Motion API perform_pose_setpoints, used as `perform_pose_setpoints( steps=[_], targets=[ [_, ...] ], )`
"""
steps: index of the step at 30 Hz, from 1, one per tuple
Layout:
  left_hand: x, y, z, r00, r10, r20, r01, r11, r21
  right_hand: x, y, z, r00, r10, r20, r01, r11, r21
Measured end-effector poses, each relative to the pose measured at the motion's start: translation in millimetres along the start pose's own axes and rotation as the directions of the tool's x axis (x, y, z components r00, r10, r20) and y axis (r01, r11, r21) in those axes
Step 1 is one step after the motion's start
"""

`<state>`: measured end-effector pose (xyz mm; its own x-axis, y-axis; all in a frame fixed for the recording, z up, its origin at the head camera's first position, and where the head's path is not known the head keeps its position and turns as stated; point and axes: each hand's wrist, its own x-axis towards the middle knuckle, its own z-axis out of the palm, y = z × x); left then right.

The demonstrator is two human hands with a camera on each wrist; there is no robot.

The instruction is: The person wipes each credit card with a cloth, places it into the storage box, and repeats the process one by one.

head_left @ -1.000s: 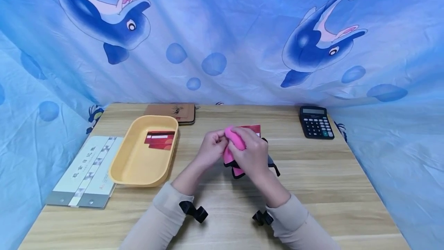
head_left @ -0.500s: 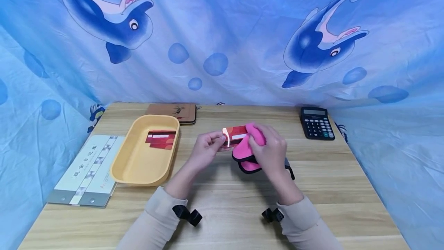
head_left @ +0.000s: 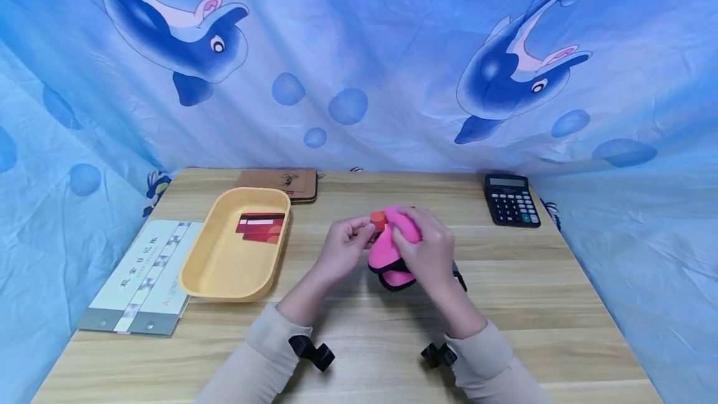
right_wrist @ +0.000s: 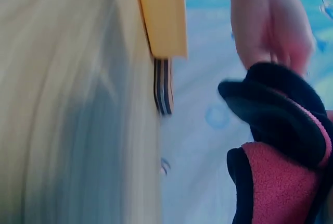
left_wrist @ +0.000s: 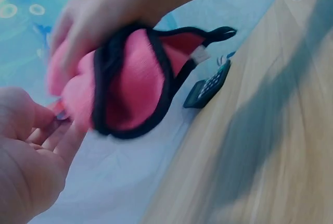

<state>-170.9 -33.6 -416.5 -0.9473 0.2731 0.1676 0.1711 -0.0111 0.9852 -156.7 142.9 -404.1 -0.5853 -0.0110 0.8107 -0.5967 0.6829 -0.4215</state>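
In the head view my left hand (head_left: pixel 343 248) pinches a red and orange card (head_left: pixel 378 219) by its left end. My right hand (head_left: pixel 429 245) grips a pink fleecy cloth (head_left: pixel 386 250) with black edging, folded over the card's right part and hiding it. The left wrist view shows the cloth (left_wrist: pixel 135 81) sagging open below my right hand (left_wrist: pixel 99 21), with a black loop at one corner. My left fingers (left_wrist: pixel 62 135) meet its near side there. From the right wrist, black folds of the cloth (right_wrist: pixel 281 182) cover the card, beyond them my left hand (right_wrist: pixel 268 26).
A yellow tray (head_left: pixel 187 270) with red cards (head_left: pixel 262 227) inside stands to the left, partly over a white-and-grey journal book (head_left: pixel 137 276). Behind the tray lies a brown wallet-like case (head_left: pixel 277 182). A black calculator (head_left: pixel 512 200) sits at the back right of the wooden table (head_left: pixel 359 354).
The card, mostly hidden at first, came into view between the hands as they parted. Now the hands are closer again, the cloth covers more of the card, and its orange part shows.
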Motion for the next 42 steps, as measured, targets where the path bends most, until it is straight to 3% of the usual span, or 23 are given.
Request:
perform_pose_setpoints(
  steps=[3,7,12,18,22,29,34,38,40,42],
  targets=[
    [-3.1,0.8,-7.7,1.000,-0.006,0.020,0.007,0.998,-0.058,-0.6,11,-8,0.998,0.061,-0.013,-0.062,0.998,-0.029],
    [-7.0,1.4,-19.0,0.999,-0.042,0.019,0.043,0.997,-0.070,-4.9,22,-16,0.994,0.106,-0.008,-0.106,0.993,-0.059],
    [-8.0,1.8,-34.0,0.992,-0.113,-0.057,0.109,0.991,-0.072,-10.5,33,-24,0.991,0.133,-0.005,-0.133,0.989,-0.063],
    [-7.6,5.0,-60.2,0.967,-0.190,-0.168,0.180,0.981,-0.073,-12.8,42,-34,0.987,0.160,-0.018,-0.161,0.986,-0.049],
    [-6.9,9.1,-81.2,0.941,-0.208,-0.268,0.192,0.978,-0.087,-13.0,48,-40,0.980,0.196,-0.021,-0.197,0.979,-0.054],
    [-9.8,15.9,-124.8,0.871,-0.174,-0.460,0.139,0.984,-0.109,-15.0,57,-48,0.972,0.234,-0.038,-0.235,0.970,-0.053],
    [-14.9,18.4,-160.0,0.829,-0.147,-0.540,0.079,0.986,-0.147,-16.2,62,-52,0.966,0.254,-0.042,-0.256,0.965,-0.055],
    [-17.2,13.8,-182.9,0.788,-0.170,-0.591,0.108,0.984,-0.139,-16.8,64,-53,0.964,0.264,-0.044,-0.266,0.962,-0.060],
    [-19.0,9.2,-194.0,0.782,-0.185,-0.596,0.143,0.983,-0.117,-16.9,65,-53,0.963,0.264,-0.045,-0.266,0.962,-0.060],
    [-21.4,2.3,-205.4,0.790,-0.195,-0.582,0.182,0.980,-0.082,-16.6,64,-53,0.963,0.266,-0.044,-0.269,0.961,-0.060]
  ],
)
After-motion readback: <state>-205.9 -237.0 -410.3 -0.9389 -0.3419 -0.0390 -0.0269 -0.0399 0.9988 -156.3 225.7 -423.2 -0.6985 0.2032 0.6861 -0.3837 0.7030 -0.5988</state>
